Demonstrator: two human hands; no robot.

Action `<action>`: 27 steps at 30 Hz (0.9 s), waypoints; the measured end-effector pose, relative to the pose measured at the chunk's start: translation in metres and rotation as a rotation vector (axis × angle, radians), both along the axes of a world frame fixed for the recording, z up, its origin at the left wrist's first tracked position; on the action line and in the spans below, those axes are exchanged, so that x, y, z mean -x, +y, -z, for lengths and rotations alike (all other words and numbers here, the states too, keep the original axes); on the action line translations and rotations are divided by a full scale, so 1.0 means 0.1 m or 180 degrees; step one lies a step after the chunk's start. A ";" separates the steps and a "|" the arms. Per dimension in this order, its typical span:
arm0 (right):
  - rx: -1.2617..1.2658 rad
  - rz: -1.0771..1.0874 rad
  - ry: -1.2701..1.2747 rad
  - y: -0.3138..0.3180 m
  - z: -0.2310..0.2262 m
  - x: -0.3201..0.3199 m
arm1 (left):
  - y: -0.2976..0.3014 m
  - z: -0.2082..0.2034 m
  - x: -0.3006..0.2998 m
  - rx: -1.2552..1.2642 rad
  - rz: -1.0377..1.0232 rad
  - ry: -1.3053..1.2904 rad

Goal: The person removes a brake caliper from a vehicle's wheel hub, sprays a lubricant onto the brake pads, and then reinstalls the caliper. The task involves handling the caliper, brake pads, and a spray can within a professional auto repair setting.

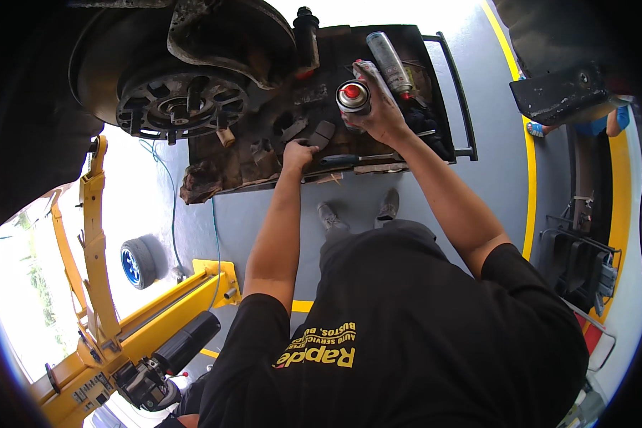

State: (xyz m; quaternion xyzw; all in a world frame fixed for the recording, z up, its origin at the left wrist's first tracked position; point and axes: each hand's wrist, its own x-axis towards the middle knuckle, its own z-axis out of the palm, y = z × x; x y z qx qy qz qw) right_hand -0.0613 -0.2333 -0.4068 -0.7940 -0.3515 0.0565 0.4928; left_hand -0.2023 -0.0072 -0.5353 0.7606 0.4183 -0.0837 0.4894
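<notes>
A dark flat brake pad (322, 134) is pinched in my left hand (299, 152), low over the front part of a dark, stained cart top (221, 175). My right hand (382, 118) is wrapped round an aerosol spray can (354, 107), whose red nozzle faces up toward me. Just beyond that hand a second spray can (388, 60) lies tilted on the cart, red cap nearest me. Another small dark pad-like piece (293, 129) rests beside the held pad. A tool with a dark handle (340, 160) lies along the cart's near edge.
A bare wheel hub (182, 107) hangs over the cart's left side. The cart's handle (458, 93) stands at right. A yellow lift post (96, 235) rises at left, near a tire with a blue rim (138, 264). Another person's sandalled foot (536, 129) shows far right.
</notes>
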 end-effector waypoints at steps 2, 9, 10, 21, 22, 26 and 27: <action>-0.0346 -0.0010 0.0369 -0.04 0.02 -0.02 | 0.08 0.01 0.03 0.1151 -0.0336 -0.0196; -0.2663 0.0398 0.1647 -0.90 -0.76 0.01 | -0.03 -0.40 0.24 -0.0026 0.0424 -0.0518; -0.3147 0.0377 0.2118 -0.98 -0.82 0.07 | -0.07 -0.46 0.28 0.0104 0.0320 -0.0581; 0.0760 0.0115 0.0185 -0.46 -0.30 1.04 | -0.24 -0.66 0.32 0.1130 -0.0162 -0.0890; 0.0997 0.0015 0.0209 -0.38 -0.30 1.09 | -0.24 -0.65 0.32 0.1117 -0.0170 -0.0916; 0.1441 -0.0031 0.0085 -0.20 -0.33 1.01 | -0.27 -0.62 0.32 0.0558 0.0112 -0.0811; 0.1399 0.0101 0.0070 -0.20 -0.33 0.97 | -0.26 -0.61 0.33 0.0539 0.0128 -0.0858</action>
